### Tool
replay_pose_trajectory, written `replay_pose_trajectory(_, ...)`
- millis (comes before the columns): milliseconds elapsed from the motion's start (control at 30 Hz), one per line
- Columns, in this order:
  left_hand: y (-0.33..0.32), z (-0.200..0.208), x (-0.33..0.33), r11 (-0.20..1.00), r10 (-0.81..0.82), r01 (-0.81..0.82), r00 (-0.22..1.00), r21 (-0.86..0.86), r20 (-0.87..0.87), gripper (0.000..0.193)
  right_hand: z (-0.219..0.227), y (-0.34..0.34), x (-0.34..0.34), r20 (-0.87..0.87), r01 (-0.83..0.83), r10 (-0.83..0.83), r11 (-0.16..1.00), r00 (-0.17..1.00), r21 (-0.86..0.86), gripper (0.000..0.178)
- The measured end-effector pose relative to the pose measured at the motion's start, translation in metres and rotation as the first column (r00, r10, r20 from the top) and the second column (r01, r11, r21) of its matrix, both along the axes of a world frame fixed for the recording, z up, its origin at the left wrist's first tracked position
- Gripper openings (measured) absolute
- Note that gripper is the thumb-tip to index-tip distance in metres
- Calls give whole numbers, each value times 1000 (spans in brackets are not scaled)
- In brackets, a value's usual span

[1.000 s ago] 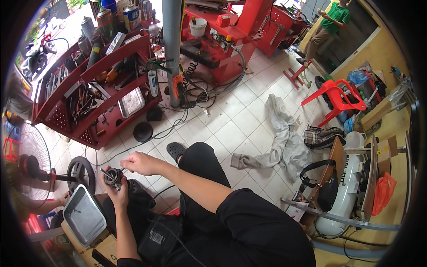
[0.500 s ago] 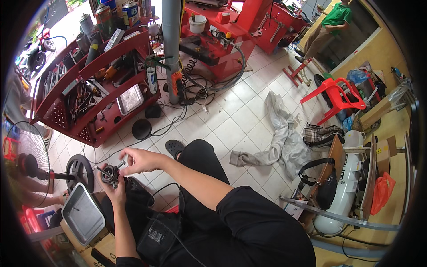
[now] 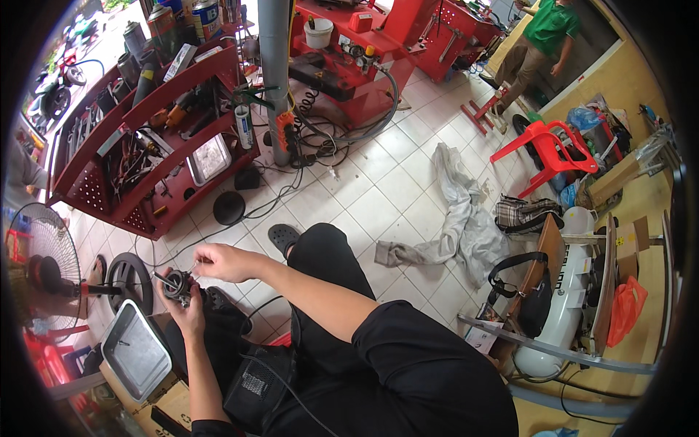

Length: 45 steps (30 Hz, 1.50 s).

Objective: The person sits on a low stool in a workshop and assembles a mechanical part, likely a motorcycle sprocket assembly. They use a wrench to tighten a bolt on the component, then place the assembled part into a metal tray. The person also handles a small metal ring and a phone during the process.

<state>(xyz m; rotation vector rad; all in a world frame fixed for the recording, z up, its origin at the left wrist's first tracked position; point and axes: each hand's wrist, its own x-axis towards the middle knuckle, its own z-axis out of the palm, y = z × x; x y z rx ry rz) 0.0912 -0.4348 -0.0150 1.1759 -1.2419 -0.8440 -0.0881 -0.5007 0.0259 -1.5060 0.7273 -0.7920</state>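
Head view: my left hand [image 3: 191, 315] curls its fingers around a round metal housing [image 3: 175, 290], just left of the bunched fingertips of my right hand [image 3: 224, 264], pinching what I cannot tell, and a sideways push could twist it loose.

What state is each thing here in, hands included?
Metal part: held up
Left hand: closed around it
Right hand: pinching a thin piece
Tray: a small dark piece inside
Grey cloth: crumpled on the floor
Red chair: upright
Fan: cannot tell whether it spins
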Motion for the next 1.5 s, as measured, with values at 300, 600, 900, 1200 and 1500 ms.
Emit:
replay_pose_trajectory(300,-2,0,-1,1000,-28,28,1000,10,0,58,6,-7,-5,-97,-51,71,980,993,191,35)
replay_pose_trajectory(600,-2,1,-2,999,-25,25,1000,22,9,58,17,-10,-7,-132,-80,136,930,982,359,33)
replay_pose_trajectory(900,-1,0,-1,998,-42,42,999,49,-18,59,17,-5,-6,-52,-22,43,933,998,360,27)
replay_pose_trajectory(1200,0,-1,-1,996,-61,63,997,69,-37,61,12,6,6,159,122,-149,978,976,169,26)
replay_pose_trajectory(1500,1,-3,-4,995,-82,82,997,50,3,62,0,-2,1,-48,8,-5,997,999,74,30)
